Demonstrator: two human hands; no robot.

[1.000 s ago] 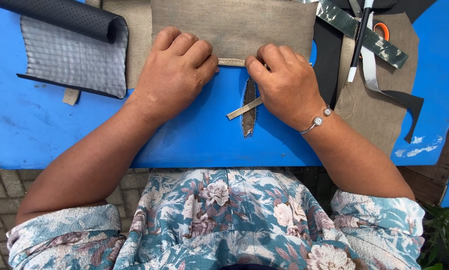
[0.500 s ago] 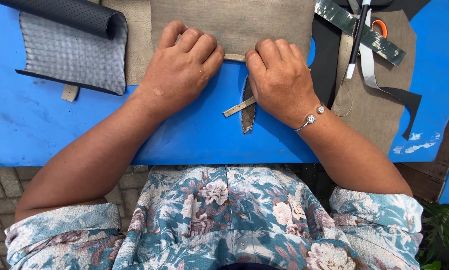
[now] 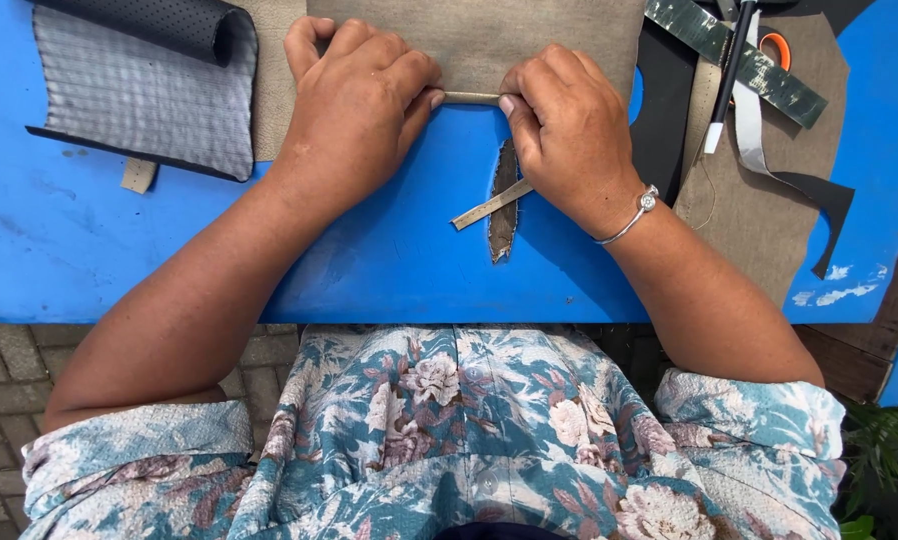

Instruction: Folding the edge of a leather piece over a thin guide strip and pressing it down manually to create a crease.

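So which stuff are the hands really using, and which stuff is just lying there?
In use:
- left hand and right hand, both pressing the near edge of the tan fabric piece
- pale strip along that edge, between the hands

Lying about:
- grey ribbed sheet
- pen
- orange-handled scissors
- camouflage strap
- dark scrap

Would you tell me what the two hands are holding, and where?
Both the left hand and right hand pinch the near folded edge of the tan fabric sheet.

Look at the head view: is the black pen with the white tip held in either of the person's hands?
No: the black pen lies on fabric scraps to the right, apart from the left hand and right hand, which press the tan fabric piece.
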